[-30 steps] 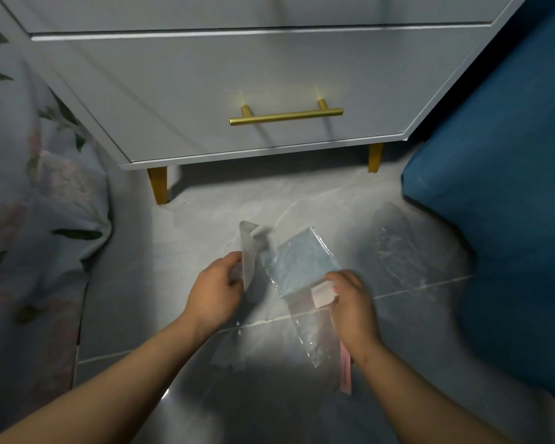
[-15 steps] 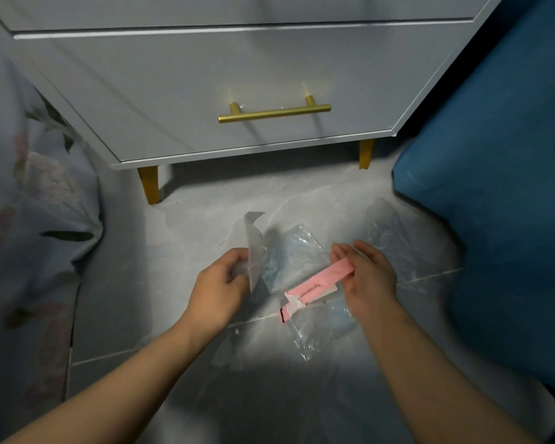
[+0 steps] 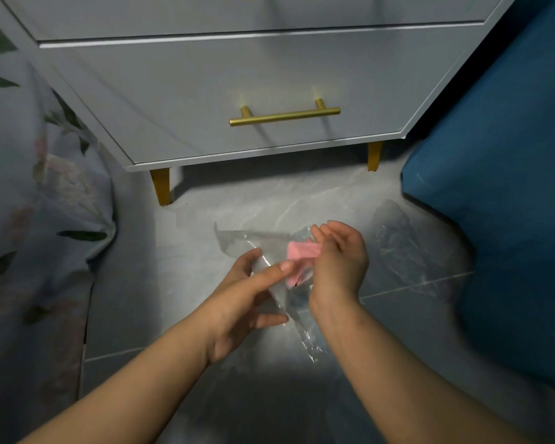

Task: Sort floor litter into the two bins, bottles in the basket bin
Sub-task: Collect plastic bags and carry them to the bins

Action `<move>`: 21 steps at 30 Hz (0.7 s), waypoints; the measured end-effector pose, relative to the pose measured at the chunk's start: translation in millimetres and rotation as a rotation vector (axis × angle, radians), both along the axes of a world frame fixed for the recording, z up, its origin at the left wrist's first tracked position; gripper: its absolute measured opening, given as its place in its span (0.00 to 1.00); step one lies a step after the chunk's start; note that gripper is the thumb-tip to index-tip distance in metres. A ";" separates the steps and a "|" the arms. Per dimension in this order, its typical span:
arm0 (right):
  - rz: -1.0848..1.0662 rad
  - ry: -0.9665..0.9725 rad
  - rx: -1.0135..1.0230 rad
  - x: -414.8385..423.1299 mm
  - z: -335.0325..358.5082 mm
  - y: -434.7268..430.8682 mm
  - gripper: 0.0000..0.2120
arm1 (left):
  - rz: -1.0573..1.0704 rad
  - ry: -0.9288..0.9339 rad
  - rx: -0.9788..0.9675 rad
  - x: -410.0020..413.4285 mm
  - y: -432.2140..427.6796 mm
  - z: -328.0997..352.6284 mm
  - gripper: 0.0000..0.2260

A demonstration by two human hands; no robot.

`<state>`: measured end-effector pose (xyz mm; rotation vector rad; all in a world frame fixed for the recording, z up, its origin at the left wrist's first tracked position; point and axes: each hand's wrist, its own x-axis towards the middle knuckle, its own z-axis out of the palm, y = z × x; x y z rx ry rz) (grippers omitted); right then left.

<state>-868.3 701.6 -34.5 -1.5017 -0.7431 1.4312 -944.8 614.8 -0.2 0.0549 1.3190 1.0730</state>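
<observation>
Above the grey tiled floor, both hands meet on a bundle of clear plastic wrappers (image 3: 237, 240) with a pink label strip (image 3: 302, 251) folded into it. My left hand (image 3: 247, 302) pinches the clear plastic between thumb and fingers. My right hand (image 3: 338, 257) closes around the pink strip and the crumpled film, whose tail (image 3: 308, 339) hangs down below the wrist. Another clear plastic bag (image 3: 398, 245) lies flat on the floor to the right of my hands. No bottle and no bin is in view.
A white drawer cabinet (image 3: 205, 100) with a gold handle (image 3: 284, 116) and gold legs stands just ahead. A floral bedsheet (image 3: 36, 219) hangs at the left. A blue fabric-covered block (image 3: 500, 219) fills the right side.
My hands have come together; the separate clear pieces and the pink strip, earlier held apart and stretched out, are now gathered and folded into one bundle between them.
</observation>
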 end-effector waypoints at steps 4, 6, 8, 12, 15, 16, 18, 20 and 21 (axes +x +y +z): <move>0.222 -0.292 0.175 2.3 -10.1 -12.1 0.16 | 0.162 -0.078 -0.029 -5.2 6.0 -8.3 0.30; 0.298 -0.318 0.189 5.6 -14.1 -15.8 0.18 | 0.192 -0.097 -0.048 -7.5 7.7 -11.5 0.27; 0.368 -0.275 0.189 7.8 -15.1 -18.6 0.22 | 0.202 -0.097 -0.052 -8.3 8.0 -13.9 0.27; 0.545 -0.239 0.156 5.2 -16.6 -27.8 0.20 | 0.145 -0.092 -0.021 -9.3 7.5 -15.7 0.38; 0.652 -0.257 0.181 4.3 -20.7 -34.8 0.25 | 0.214 -0.099 -0.040 -7.2 9.1 -19.6 0.31; 0.674 -0.255 0.177 4.5 -20.8 -35.3 0.27 | 0.251 -0.092 -0.061 -6.5 9.3 -21.1 0.29; 0.711 -0.235 0.170 5.6 -20.4 -34.8 0.28 | 0.292 -0.088 -0.082 -6.4 9.5 -23.7 0.28; 0.737 -0.223 0.178 6.7 -19.6 -34.9 0.26 | 0.305 -0.091 -0.082 -7.6 8.2 -25.8 0.28; 0.740 -0.218 0.187 7.3 -19.5 -34.9 0.24 | 0.311 -0.090 -0.088 -8.5 7.5 -27.0 0.29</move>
